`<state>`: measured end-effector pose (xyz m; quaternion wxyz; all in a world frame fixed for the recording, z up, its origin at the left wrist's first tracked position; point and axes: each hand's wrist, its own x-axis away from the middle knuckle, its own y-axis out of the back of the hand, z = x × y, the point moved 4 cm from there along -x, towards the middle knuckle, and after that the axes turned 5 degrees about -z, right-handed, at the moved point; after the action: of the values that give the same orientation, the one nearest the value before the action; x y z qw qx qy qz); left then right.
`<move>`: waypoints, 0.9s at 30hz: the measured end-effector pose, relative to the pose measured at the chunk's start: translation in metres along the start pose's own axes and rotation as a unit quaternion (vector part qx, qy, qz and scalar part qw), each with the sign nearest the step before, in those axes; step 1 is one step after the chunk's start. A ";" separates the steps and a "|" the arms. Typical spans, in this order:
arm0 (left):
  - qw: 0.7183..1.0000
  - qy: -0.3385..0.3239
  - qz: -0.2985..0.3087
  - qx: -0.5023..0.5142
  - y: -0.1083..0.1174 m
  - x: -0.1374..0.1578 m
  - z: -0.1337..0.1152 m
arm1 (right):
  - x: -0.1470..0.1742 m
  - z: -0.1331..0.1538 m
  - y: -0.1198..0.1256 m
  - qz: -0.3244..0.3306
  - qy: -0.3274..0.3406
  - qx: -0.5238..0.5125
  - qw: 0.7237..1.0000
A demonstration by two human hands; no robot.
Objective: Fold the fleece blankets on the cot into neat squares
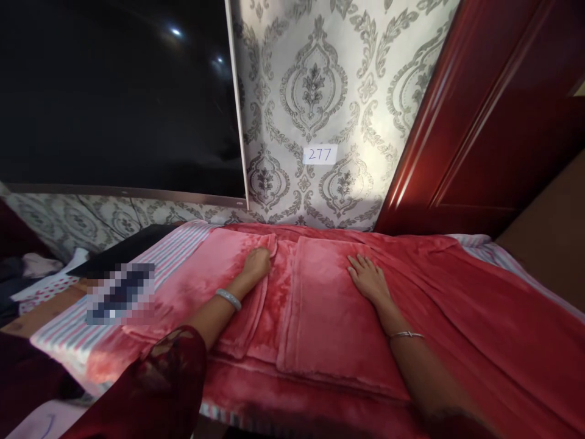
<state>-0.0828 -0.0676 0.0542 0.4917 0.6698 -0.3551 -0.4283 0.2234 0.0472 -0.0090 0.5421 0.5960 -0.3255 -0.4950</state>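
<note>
A plush pink-red blanket (329, 317) lies spread over a striped cloth, with two flaps folded over and a narrow gap between them. My left hand (257, 263) is closed at the far inner corner of the left flap, its fingers curled on the fabric edge; the fingertips are partly hidden. On the right flap, my right hand (369, 277) rests flat with its fingers spread, near the far outer part. To the right of that hand, the rest of the blanket runs out in long loose wrinkles.
A striped cloth (183, 247) shows under the blanket at the left. Behind it stand a large dark television (123, 103) and patterned wallpaper bearing a paper label (320, 154). A dark flat object (132, 247) lies at the back left. A red wooden door (479, 122) borders the right.
</note>
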 end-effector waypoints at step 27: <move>0.989 -0.095 0.112 -0.001 -0.045 -0.059 0.010 | -0.006 -0.005 -0.014 -0.024 0.015 0.019 0.999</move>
<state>-0.1119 -0.0064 0.0223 0.5010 0.5815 -0.4731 -0.4325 0.2239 0.0574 -0.0210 0.5235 0.6209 -0.3124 -0.4928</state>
